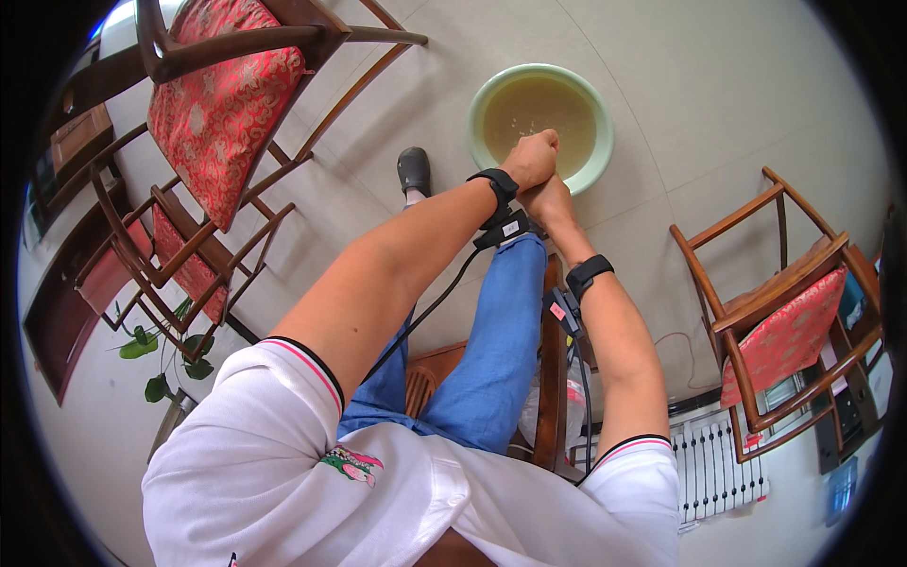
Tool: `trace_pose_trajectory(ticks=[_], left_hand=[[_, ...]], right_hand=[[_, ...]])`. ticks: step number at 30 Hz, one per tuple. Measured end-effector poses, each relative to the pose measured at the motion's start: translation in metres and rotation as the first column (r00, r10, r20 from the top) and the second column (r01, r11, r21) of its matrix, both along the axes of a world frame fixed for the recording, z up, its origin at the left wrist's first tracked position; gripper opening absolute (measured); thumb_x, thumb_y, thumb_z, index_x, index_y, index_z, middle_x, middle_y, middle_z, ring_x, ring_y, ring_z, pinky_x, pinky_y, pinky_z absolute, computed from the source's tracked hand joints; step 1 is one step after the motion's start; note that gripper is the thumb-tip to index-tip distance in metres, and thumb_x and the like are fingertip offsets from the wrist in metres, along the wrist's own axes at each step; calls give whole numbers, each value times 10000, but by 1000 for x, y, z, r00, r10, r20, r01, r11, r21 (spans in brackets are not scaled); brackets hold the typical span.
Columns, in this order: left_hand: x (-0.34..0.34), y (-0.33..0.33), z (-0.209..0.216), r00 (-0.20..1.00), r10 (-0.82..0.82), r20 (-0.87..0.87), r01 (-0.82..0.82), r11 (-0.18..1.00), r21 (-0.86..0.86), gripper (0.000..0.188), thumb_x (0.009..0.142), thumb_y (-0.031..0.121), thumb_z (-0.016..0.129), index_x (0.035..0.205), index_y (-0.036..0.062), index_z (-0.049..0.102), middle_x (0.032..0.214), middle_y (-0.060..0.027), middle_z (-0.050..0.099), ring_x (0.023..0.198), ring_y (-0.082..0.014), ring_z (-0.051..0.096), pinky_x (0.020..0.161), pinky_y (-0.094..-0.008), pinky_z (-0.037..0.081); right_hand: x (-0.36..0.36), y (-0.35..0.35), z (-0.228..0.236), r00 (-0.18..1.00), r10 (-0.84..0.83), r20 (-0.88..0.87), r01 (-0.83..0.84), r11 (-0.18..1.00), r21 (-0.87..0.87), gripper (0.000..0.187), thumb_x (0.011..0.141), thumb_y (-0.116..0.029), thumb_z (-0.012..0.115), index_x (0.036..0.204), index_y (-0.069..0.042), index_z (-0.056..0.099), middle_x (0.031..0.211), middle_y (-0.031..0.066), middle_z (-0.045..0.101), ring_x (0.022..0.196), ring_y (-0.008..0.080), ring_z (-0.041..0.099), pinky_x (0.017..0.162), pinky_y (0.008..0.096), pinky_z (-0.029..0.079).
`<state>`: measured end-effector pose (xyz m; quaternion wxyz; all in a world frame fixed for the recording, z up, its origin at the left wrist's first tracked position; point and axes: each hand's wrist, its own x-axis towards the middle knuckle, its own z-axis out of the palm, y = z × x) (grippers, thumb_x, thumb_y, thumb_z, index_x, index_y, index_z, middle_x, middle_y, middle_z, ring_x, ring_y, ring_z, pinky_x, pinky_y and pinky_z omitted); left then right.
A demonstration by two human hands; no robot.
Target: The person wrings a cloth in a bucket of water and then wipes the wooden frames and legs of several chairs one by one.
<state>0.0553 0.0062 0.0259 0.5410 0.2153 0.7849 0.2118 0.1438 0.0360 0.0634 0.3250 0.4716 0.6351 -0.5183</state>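
Observation:
Over the near side of a pale green basin (479,142), my two hands are pressed together. The basin stands on the floor, filled with murky brownish water (553,99) that has a few small whitish specks on it. My left hand (532,159) is closed in a fist, on the far side of the other hand. Close against it, my right hand (548,200) is closed too, its fingers mostly hidden. Whatever lies between the hands, if anything, does not show. Black straps with small cabled boxes sit on both wrists.
Wooden chairs with red patterned cushions stand at the left (227,104) and right (784,321). A green potted plant (156,364) is at the lower left. My foot in a dark clog (414,172) rests left of the basin. A white slatted rack (723,472) stands lower right.

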Motion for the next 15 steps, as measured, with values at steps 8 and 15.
trace_pose_trajectory(ticks=[8, 15], left_hand=[[3, -1, 11, 1000, 16, 3, -16, 999, -33, 219, 837, 113, 449, 985, 41, 594, 978, -264, 628, 954, -428, 595, 834, -452, 462], [5, 1, 24, 999, 48, 24, -46, 997, -59, 219, 853, 120, 428, 981, 46, 589, 981, -261, 627, 953, -433, 591, 839, -464, 458]], right_hand=[[9, -10, -13, 999, 15, 44, -17, 999, 42, 494, 725, -413, 675, 1102, -98, 626, 1052, 172, 673, 1007, 327, 637, 850, 401, 495], [14, -11, -9, 1000, 2, -18, -1, 997, 79, 510, 727, -420, 673, 1106, -84, 619, 1060, 172, 671, 1029, 328, 627, 864, 405, 488]])
